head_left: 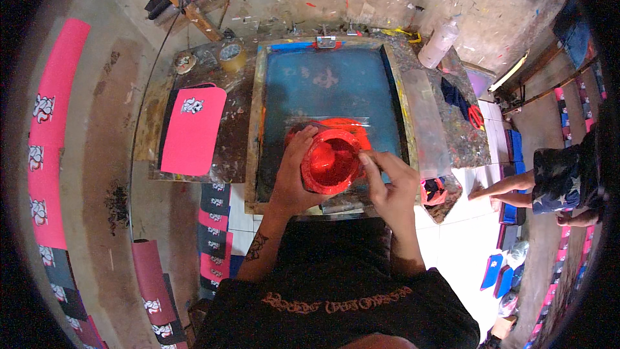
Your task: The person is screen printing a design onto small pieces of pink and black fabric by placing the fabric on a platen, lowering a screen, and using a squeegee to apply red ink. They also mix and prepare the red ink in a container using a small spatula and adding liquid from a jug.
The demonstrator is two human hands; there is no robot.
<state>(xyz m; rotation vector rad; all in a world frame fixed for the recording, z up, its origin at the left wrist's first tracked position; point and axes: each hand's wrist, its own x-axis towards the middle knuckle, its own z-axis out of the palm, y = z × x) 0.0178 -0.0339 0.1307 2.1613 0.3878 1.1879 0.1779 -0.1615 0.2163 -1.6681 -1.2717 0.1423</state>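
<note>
Over a screen-printing frame (259, 110) with blue mesh (323, 84), my left hand (296, 171) grips a round pot of red ink (330, 163) from its left side. The pot is tilted so that its mouth and the wet ink inside face up toward me. At the pot's right rim, my right hand (392, 184) has its thumb and forefinger pinched together; what they hold, if anything, is hidden. Behind the pot, red ink (360, 130) lies spread on the mesh. A metal clip (326, 41) sits on the frame's far edge.
Left of the frame lies a pink printed sheet (192, 132), with a jar (231, 57) behind it. A pale bottle (439, 44), a dark cloth (456, 98) and red-handled scissors (476, 117) are on the right. Another person's legs (507, 189) show at far right.
</note>
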